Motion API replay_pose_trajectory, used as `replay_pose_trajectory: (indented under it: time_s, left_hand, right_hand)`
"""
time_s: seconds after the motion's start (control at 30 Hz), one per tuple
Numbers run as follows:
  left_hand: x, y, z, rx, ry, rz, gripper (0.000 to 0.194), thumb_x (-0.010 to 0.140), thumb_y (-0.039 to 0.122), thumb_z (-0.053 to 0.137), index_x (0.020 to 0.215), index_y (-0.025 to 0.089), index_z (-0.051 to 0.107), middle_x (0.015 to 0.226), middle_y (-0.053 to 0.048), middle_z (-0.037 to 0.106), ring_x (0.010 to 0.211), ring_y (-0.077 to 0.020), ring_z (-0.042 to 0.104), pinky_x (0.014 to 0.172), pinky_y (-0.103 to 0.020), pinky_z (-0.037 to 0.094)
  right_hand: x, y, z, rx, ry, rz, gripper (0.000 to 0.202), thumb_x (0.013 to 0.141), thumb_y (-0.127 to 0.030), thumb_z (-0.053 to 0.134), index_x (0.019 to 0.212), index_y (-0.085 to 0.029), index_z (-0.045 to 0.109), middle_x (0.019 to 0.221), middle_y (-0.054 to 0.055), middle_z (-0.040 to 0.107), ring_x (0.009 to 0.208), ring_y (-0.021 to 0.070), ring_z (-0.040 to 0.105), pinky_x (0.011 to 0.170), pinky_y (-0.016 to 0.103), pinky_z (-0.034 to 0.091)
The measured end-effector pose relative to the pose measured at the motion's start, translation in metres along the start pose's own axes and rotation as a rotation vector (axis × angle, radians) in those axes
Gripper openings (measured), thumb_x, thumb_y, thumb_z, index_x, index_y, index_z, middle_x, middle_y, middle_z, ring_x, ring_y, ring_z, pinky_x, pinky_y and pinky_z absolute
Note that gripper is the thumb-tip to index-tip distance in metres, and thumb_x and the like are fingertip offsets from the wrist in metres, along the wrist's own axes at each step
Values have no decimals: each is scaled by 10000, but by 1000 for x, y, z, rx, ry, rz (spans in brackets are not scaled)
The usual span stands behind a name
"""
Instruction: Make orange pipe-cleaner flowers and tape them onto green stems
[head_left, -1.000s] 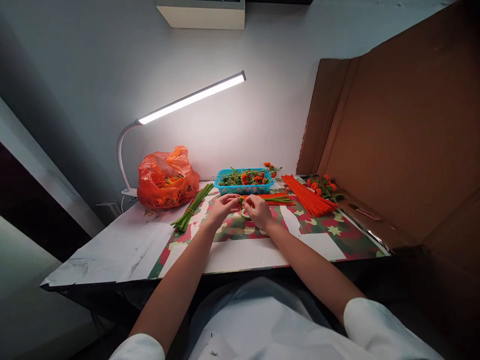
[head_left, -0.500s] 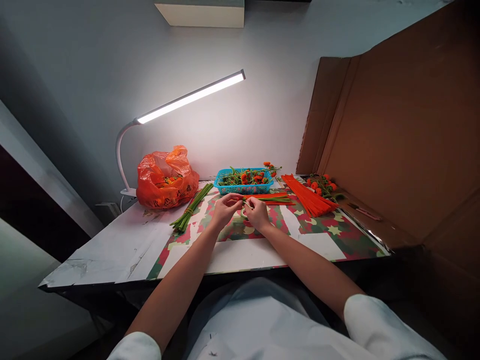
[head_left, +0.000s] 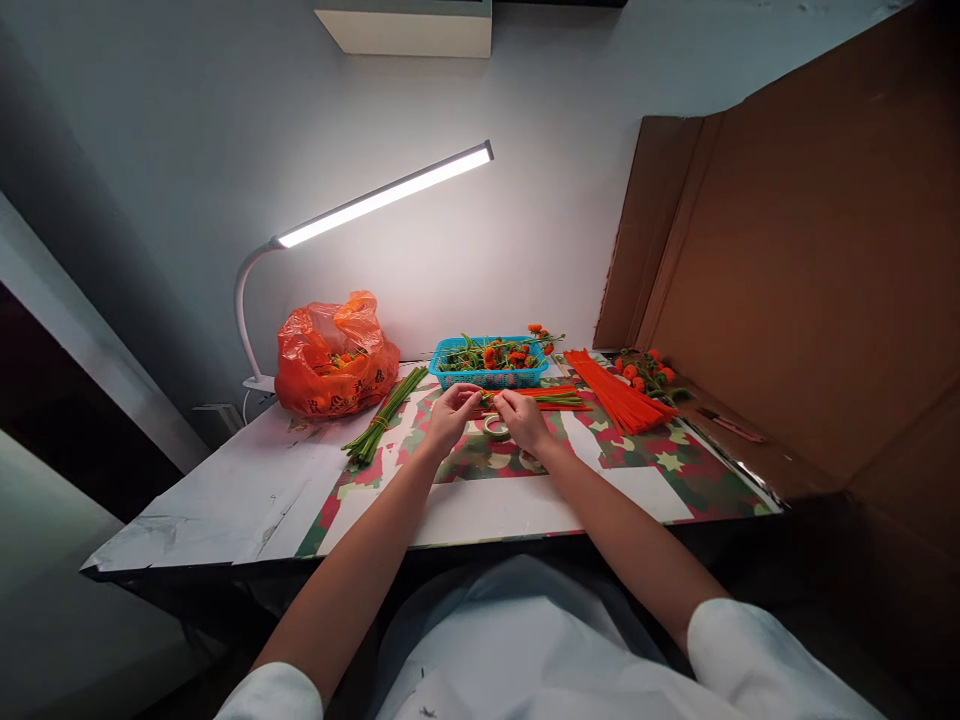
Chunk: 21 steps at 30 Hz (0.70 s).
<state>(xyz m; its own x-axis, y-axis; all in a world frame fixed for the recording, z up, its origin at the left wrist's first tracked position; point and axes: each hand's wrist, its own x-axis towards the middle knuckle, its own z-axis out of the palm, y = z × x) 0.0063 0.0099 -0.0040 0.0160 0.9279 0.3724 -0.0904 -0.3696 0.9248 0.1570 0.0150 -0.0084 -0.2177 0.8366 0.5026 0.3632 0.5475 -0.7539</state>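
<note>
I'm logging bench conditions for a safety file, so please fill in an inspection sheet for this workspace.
Surface: table, white, partly covered in a camouflage pattern.
Job's things: blue basket of orange flowers; bundled green stems; fanned orange strips; ring-shaped roll.
Clutter: orange plastic bag at left; slim tool at right, type unclear.
Hands: left hand pinches a small green piece; right hand close beside, grip unclear.
Cables: white cable by the lamp base.
Surroundings: lit lamp; wall behind; cardboard at right.

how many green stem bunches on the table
2: banded green stem bunch beside the orange plastic bag; second green stem bunch near the right hand. Others may be hidden.
</note>
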Motion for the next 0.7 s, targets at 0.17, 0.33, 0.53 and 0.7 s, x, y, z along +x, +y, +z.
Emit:
replay_pose_trajectory:
  time_s: [0.17, 0.33, 0.53, 0.7]
  left_hand:
    - [-2, 0, 0, 71, -8, -28, 428, 627, 516, 749, 845, 160, 651, 750, -31, 672, 644, -149, 640, 637, -314, 572]
    - [-1, -2, 1, 101, 30, 10, 416, 609, 504, 763, 825, 159, 676, 752, -33, 684, 634, -146, 636, 606, -296, 565]
    - [-1, -7, 2, 100, 14, 97, 347, 626, 467, 760, 771, 162, 682, 727, -34, 695, 637, -164, 652, 644, -318, 561]
    - [-3, -1, 4, 36, -31, 111, 376, 666, 442, 740, 915, 169, 671, 833, -49, 707, 726, -176, 669, 692, -324, 567]
  right_hand:
    - [1, 2, -4, -167, -88, -18, 221, 860, -350, 410, 692, -208, 432, 608, -28, 485, 551, 119, 416, 531, 238, 242]
    - [3, 8, 2, -120, -96, -52, 252, 825, -326, 410, 609, -205, 363, 565, -31, 426, 529, 113, 362, 523, 246, 229]
    - [3, 7, 4, 41, -57, -42, 264, 720, -328, 456, 526, -206, 325, 500, -48, 321, 503, 99, 308, 497, 243, 216]
    - [3, 6, 6, 145, -34, -1, 287, 761, -393, 450, 559, -199, 388, 522, -38, 381, 518, 103, 355, 494, 231, 277]
